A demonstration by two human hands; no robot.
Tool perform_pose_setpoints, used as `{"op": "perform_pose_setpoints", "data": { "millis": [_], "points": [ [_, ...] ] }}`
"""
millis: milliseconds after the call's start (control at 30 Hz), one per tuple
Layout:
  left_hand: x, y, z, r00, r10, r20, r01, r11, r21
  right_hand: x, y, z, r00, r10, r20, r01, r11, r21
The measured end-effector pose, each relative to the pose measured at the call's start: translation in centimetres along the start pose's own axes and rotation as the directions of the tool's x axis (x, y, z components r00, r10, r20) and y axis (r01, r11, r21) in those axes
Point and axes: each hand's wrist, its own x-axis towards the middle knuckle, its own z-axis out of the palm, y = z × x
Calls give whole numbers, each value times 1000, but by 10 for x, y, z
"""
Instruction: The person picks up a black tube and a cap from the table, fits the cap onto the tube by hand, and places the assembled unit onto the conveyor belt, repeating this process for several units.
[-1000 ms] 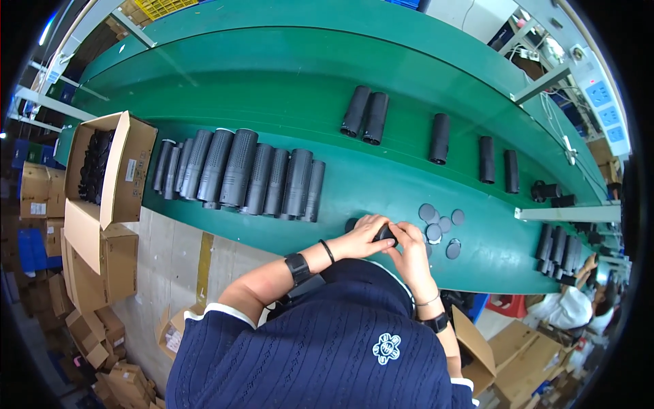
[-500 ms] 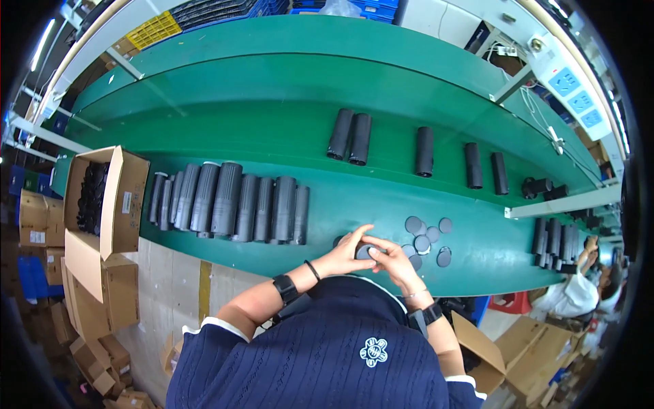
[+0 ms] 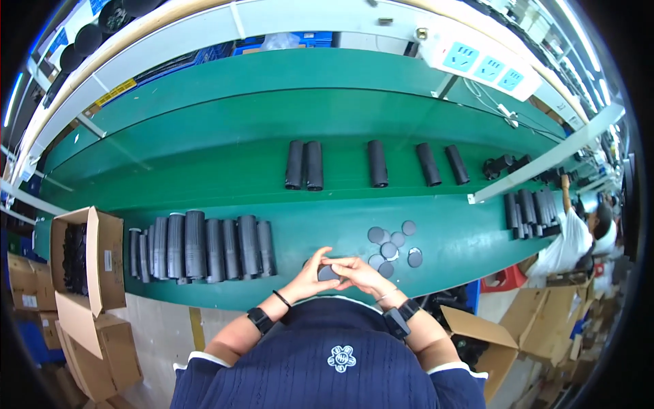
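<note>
Near the front edge of the bench, both hands close in on a black tube whose dark round end cap (image 3: 328,273) faces up between them. My left hand (image 3: 308,278) wraps around the tube from the left, hiding most of its length. From the right, my right hand (image 3: 359,274) presses its fingers at the cap's rim. Just right of my hands lie several loose round black caps (image 3: 397,239), some of them overlapping. A row of black ribbed tubes (image 3: 195,244) is packed side by side on the bench to the left.
Several separate black tubes (image 3: 377,163) lie farther back on the green bench (image 3: 327,215). An open carton (image 3: 107,262) of black parts stands at the left end. A slanting metal post (image 3: 538,161), more tubes (image 3: 526,206) and a co-worker's white sleeve (image 3: 564,238) are at the right.
The view has shifted, so the bench and its contents sit farther left and lower in the picture. Both hands stay together on the capped tube, with little change in their grip.
</note>
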Motion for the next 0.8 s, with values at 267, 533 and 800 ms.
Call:
{"op": "perform_pose_setpoints", "data": {
  "millis": [267,533,800],
  "points": [
    [14,9,-12,999,28,-22,-33,968,-248,17,2,-2,992,-97,-77,101,994,45],
    [-1,14,-42,980,-199,-13,59,353,-934,11,24,20,914,-359,188,394,681,-617],
    [-32,41,-121,596,291,-748,116,891,439,91,-53,36,967,-225,123,256,826,-502]
  ]
}}
